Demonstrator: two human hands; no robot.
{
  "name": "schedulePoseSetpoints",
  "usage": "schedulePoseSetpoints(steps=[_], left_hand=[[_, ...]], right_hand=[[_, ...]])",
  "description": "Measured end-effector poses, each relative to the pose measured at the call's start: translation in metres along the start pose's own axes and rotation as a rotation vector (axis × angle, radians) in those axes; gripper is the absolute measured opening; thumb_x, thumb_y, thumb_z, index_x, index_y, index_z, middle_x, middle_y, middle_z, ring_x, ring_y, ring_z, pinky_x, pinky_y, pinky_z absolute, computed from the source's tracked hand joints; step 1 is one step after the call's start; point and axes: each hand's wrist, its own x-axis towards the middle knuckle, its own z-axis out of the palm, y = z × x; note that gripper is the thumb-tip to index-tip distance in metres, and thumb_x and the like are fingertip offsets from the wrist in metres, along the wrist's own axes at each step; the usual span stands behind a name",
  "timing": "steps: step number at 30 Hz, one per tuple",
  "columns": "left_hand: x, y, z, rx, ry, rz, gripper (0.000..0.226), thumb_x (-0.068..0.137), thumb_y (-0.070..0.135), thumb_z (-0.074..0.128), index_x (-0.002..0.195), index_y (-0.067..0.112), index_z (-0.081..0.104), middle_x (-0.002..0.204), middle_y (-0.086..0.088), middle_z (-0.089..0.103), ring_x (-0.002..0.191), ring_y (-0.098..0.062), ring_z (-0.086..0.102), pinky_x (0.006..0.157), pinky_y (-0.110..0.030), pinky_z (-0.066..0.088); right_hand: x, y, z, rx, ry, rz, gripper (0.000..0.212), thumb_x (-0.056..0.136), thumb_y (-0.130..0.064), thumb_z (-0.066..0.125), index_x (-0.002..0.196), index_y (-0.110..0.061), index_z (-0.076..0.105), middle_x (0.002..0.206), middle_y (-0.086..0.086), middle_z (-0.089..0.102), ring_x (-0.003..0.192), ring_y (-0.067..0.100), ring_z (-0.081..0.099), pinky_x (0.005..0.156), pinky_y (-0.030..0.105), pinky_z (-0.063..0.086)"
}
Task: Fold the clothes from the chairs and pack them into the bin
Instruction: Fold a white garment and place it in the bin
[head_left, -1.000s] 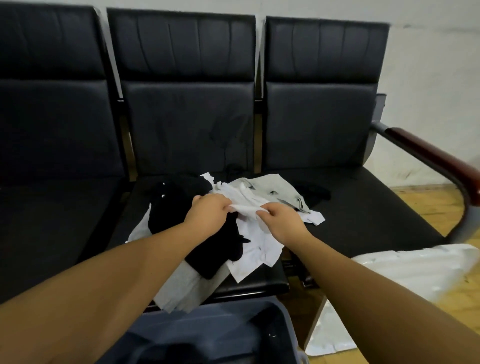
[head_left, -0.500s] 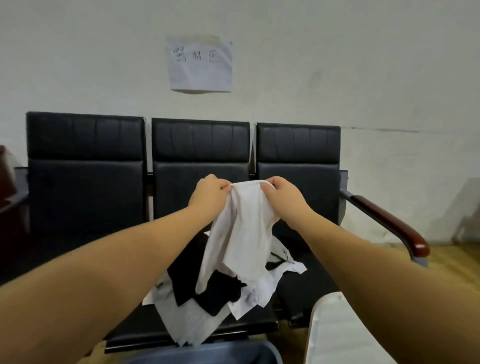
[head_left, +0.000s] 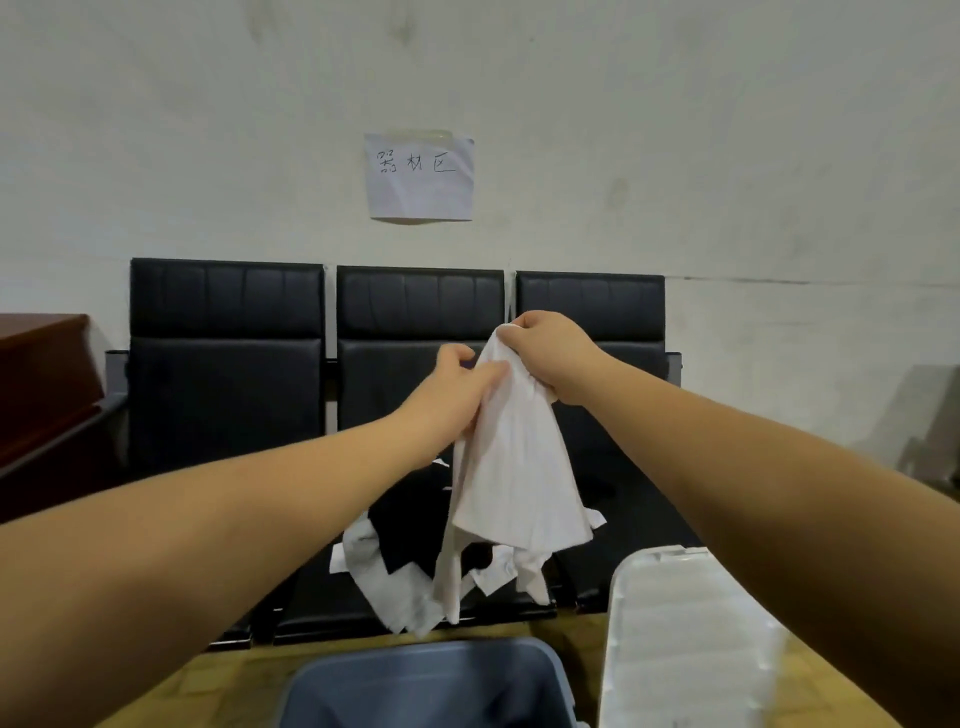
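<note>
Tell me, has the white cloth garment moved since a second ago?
Yes. The white cloth garment has been lifted off the black chairs' seat and now hangs before the backrests.

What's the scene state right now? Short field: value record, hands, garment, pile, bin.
left hand: left hand pinches the upper edge of the white garment
right hand: right hand grips the garment's top, higher than the left
garment: lifted, hanging unfolded, lower end trailing over the pile
pile: black and white clothes on the middle seat of the black chairs
bin: grey-blue bin on the floor below the seats; contents not visible
lid: white lid right of the bin
wall: paper sign above the chairs
</note>
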Motion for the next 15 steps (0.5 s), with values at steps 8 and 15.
schedulePoseSetpoints(steps=[8,15], left_hand=[[-0.069,-0.022,0.014,0.425,0.023,0.067,0.036,0.094,0.024,0.055,0.126,0.017,0.04,0.093,0.0,0.058,0.074,-0.016,0.058,0.058,-0.03,0.044],[-0.103,-0.027,-0.023,0.496,0.069,0.055,0.013,0.089,0.01,0.05,0.086,0.005,0.061,0.078,-0.005,0.055,0.07,-0.018,0.048,0.056,-0.03,0.032]], right_hand=[[-0.052,-0.019,0.004,0.032,-0.041,0.092,0.026,0.1,-0.029,0.05,0.116,-0.012,0.062,0.102,0.012,0.064,0.094,0.028,0.065,0.088,0.044,0.057],[-0.086,-0.017,-0.011,0.112,0.009,0.108,0.036,0.094,-0.021,0.058,0.122,0.001,0.061,0.082,0.003,0.055,0.06,0.009,0.046,0.055,0.024,0.042]])
